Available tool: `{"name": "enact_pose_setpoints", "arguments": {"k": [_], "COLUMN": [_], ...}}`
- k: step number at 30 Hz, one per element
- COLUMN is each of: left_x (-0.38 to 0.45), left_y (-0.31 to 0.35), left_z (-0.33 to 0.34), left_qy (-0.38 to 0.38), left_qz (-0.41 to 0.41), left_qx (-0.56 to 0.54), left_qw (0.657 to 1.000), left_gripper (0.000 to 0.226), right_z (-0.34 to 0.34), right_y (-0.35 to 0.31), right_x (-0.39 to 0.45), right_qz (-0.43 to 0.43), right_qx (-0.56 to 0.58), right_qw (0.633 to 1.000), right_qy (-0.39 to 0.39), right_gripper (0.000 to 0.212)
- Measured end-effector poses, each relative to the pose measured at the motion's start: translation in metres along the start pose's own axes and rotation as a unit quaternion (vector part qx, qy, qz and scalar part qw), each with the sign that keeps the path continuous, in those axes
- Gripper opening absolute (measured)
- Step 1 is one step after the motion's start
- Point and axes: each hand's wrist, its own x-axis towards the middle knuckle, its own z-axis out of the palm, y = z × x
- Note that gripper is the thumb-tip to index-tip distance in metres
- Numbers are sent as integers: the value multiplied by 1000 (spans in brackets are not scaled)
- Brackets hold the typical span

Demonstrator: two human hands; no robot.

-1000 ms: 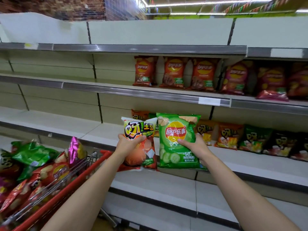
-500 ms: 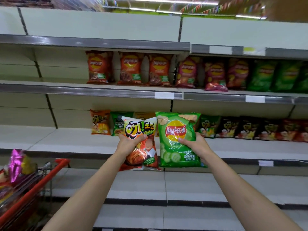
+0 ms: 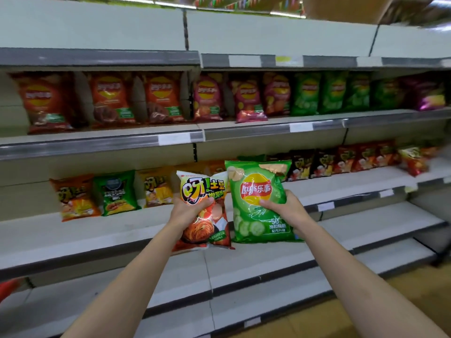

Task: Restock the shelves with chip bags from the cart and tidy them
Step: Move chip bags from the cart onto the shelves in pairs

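Since the earlier frames the view has swung to the right along the aisle: the red cart now shows only as a sliver at the left edge, and more green and purple bags have come into sight on the upper shelf. Both hands have kept their bags raised in front of the shelves.

The left hand grips an orange-and-white chip bag around its upper middle, fingers curled over the front so the foil crumples. The right hand holds a green chip bag by its right side, thumb pressed on the front near the logo. The two bags hang upright side by side, their edges touching or very nearly so, in front of the middle shelf.

On that shelf an orange bag, a green bag and a yellow bag stand to the left of the hands, and a row of dark and red bags runs off to the right. On the upper shelf stand red-orange bags, then pink bags, then green bags, all blurred. The lower shelves sit beneath the forearms.
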Motion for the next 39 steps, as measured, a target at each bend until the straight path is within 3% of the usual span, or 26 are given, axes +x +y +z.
{"name": "enact_pose_setpoints", "arguments": {"k": [4,7,10,14,17,25,29,31,35,39], "left_x": [13,28,42,64,85,108,109,104,105,101], "left_y": [15,23,33,46,57,89,100,107,115,119], "left_z": [43,82,127,188,232,340,389,406,438,458], "left_qy": [-52,-92,-136,-165,-194,-264,-301,-313,-330,-325], "left_qz": [21,41,42,42,60,68,99,103,108,116], "left_qx": [5,2,18,2,3,-2,3,18,16,16], "left_qw": [998,995,990,985,979,962,949,944,938,939], "left_gripper": [133,119,130,124,106,126,96,104,140,132], "right_z": [-37,-69,-103,-149,-181,-263,-294,-310,-338,-362], "right_y": [8,16,23,28,32,42,50,54,57,65], "right_x": [6,13,22,40,52,76,70,66,64,70], "right_qz": [7,22,36,44,44,59,55,55,62,79], "right_qx": [-14,-19,-25,-26,-23,-20,-14,-12,4,6], "right_qw": [999,996,993,988,984,973,963,960,954,952], "right_qy": [47,82,111,148,173,223,262,275,293,295], "right_gripper": [52,56,62,62,58,63,39,33,29,30]}}
